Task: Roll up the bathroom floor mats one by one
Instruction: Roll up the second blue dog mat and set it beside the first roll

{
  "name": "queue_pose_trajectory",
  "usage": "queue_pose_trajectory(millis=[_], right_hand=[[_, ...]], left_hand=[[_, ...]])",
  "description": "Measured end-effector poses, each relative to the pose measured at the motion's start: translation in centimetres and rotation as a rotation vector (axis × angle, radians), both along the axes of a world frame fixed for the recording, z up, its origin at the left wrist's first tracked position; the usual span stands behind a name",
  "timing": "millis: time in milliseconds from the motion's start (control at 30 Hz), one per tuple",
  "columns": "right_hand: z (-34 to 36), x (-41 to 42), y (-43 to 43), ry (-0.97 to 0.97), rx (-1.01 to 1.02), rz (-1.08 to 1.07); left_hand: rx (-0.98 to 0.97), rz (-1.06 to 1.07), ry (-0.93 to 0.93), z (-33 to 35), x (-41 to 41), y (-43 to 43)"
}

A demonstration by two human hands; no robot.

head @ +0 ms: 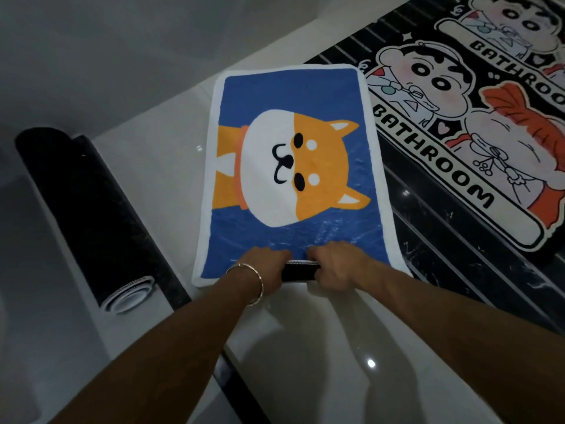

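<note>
A blue bath mat (293,96) with an orange and white dog on it lies flat on the pale tiled floor (305,332). Its near edge is turned over into a small fold, showing the black underside (298,272). My left hand (264,264), with a bangle on the wrist, and my right hand (331,264) sit side by side, both gripping that folded near edge with curled fingers. To the left lies a black mat (82,209) rolled up into a tube.
Two black cartoon mats with "BATHROOM" lettering (434,154) lie flat to the right, overlapping each other on a dark striped floor strip (428,240). A dark threshold strip (171,280) runs past the rolled mat.
</note>
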State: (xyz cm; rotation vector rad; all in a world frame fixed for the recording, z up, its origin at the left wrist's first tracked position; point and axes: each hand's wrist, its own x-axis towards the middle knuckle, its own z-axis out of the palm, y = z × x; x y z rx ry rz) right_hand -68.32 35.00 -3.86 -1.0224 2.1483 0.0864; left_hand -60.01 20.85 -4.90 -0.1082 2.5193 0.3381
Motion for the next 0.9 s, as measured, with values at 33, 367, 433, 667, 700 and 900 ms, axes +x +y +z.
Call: queue_pose_trajectory(millis=[33, 367, 433, 667, 700, 900], right_hand=[[-0.2, 0.2, 0.4, 0.034, -0.039, -0.009], [-3.6, 3.0, 3.7, 0.478, -0.364, 0.321], [-3.9, 2.8, 3.4, 0.539, -0.362, 0.336], [-4.1, 3.5, 2.2, 0.407, -0.336, 0.143], [-4.0, 3.5, 2.1, 0.343, -0.321, 0.089], [-3.0, 3.1, 2.0, 0.231, -0.25, 0.03]], left_hand=[[0.015, 0.019, -0.009, 0.1, -0.1, 0.1], [0.157, 0.152, -0.15, -0.3, -0.5, -0.3], [0.148, 0.122, -0.123, -0.9, -0.1, -0.1], [-0.252, -0.317, 0.222, -1.1, 1.5, 1.3], [-0.285, -0.35, 0.214, -1.0, 1.8, 1.5], [-0.416, -0.347, 0.116, -0.5, 1.9, 2.6]])
